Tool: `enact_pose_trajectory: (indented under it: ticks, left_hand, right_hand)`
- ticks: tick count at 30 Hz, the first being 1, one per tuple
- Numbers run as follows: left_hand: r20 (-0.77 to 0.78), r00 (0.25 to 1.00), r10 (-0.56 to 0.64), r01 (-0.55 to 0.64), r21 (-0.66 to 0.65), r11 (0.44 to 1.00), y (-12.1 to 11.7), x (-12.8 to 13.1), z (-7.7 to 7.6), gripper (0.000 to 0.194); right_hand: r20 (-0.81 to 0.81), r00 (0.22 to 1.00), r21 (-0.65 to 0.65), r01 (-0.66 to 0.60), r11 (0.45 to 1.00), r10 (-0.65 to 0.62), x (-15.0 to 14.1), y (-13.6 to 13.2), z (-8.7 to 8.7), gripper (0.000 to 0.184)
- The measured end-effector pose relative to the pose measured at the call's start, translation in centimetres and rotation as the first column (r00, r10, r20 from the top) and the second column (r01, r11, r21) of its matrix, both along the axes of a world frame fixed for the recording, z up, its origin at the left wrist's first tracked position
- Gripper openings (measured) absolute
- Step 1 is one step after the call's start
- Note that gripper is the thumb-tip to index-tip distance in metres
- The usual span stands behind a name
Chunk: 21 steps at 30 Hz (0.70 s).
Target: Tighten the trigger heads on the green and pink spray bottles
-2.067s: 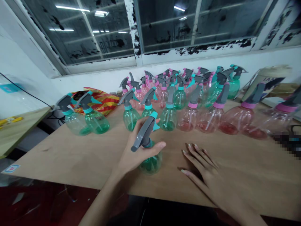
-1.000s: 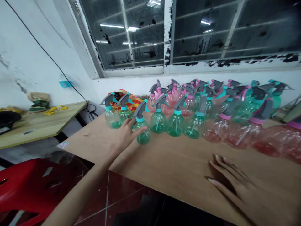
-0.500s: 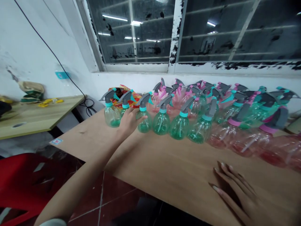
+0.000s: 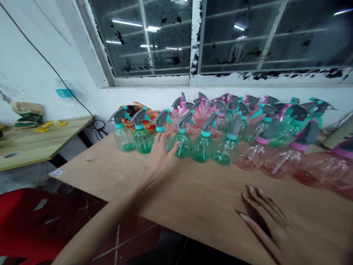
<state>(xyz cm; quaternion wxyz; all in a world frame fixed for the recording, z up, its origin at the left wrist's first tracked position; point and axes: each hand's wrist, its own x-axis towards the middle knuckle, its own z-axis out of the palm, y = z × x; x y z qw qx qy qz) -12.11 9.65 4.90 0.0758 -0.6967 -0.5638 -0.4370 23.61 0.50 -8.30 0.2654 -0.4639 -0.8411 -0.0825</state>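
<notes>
While the left hand point(image 4: 161, 156) is apparently aligning the green bottle point(image 4: 160, 128) just ahead, its grip impossible to tell, the right hand point(image 4: 278, 228) is resting fingers-spread on the table point(image 4: 201, 195), and any next move is probably needing clearance from flanking bottles point(image 4: 182, 145).

Left hand point(image 4: 160, 156) just off centre toward 7, at a green spray bottle point(image 4: 160, 129), grip hidden; right hand point(image 4: 268, 219) at 4, fingers spread, palm down at the wooden table point(image 4: 198, 198); pink bottles point(image 4: 249, 154) lined up toward 3; window point(image 4: 234, 40) at 12; red chair point(image 4: 24, 228) at 8; side table point(image 4: 33, 151) at 9.
</notes>
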Motion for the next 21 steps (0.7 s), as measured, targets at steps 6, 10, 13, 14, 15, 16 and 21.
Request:
enact_pose_trajectory:
  ticks: [6, 10, 13, 14, 15, 16, 21]
  left_hand:
    - [-0.055, 0.997, 0.048, -0.054, -0.105, 0.993, 3.8, 2.8, 0.2, 0.049]
    - [-0.113, 0.985, 0.133, -0.149, -0.141, 0.979, 3.6, 3.5, 0.8, 0.056]
    - [-0.162, 0.969, 0.185, -0.210, -0.149, 0.966, 2.5, 3.5, 1.3, 0.054]
    - [-0.178, 0.964, 0.200, -0.227, -0.150, 0.962, 2.0, 3.4, 1.4, 0.052]
    - [-0.195, 0.958, 0.212, -0.242, -0.148, 0.959, 1.4, 3.3, 1.4, 0.050]
    - [-0.212, 0.952, 0.221, -0.254, -0.140, 0.957, 0.8, 3.2, 1.3, 0.049]
    - [-0.265, 0.936, 0.231, -0.259, -0.073, 0.963, -3.3, 3.3, 0.3, 0.054]
  right_hand:
    - [0.034, 0.996, -0.049, 0.090, 0.995, -0.088, -0.9, -0.1, 0.9, 0.060]
    - [0.079, 0.993, -0.080, 0.099, 0.992, -0.093, -1.2, -0.2, 1.7, 0.062]
    - [0.060, 0.993, -0.087, 0.105, 0.991, -0.100, -1.3, -0.2, 1.8, 0.062]
    - [0.045, 0.994, -0.084, 0.105, 0.991, -0.102, -1.3, -0.2, 1.8, 0.062]
    - [0.030, 0.994, -0.082, 0.106, 0.991, -0.104, -1.4, -0.2, 1.8, 0.062]
    - [0.017, 0.995, -0.082, 0.104, 0.991, -0.103, -1.4, -0.2, 1.7, 0.062]
    - [0.005, 0.996, -0.060, 0.093, 0.994, -0.093, -1.4, -0.1, 1.6, 0.063]
